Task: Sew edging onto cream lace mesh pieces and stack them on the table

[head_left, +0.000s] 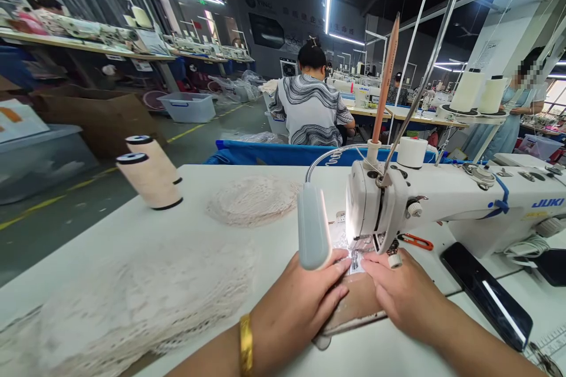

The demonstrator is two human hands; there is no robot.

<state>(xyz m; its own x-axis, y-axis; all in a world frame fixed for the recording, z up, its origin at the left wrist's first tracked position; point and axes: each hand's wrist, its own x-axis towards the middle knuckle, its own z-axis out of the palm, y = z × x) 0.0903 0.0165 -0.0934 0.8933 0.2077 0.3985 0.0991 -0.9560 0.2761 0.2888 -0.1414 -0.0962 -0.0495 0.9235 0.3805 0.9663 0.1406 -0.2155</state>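
Note:
My left hand [300, 300] lies flat, fingers stretched, on a tan piece of fabric [354, 306] in front of the needle of a white JUKI sewing machine [446, 200]. A gold bangle circles that wrist. My right hand [398, 291] presses the same fabric from the right, fingers extended toward the presser foot [355, 259]. A small white lace piece lies under the needle. The machine's grey lamp [313, 227] hangs just above my left fingers.
A heap of cream lace [132, 306] covers the table's near left; a second lace pile [254, 200] lies farther back. Two thread cones [150, 174] lean at the left. Orange snips [415, 241] and a black phone [486, 294] rest at the right. A person sits ahead, facing away.

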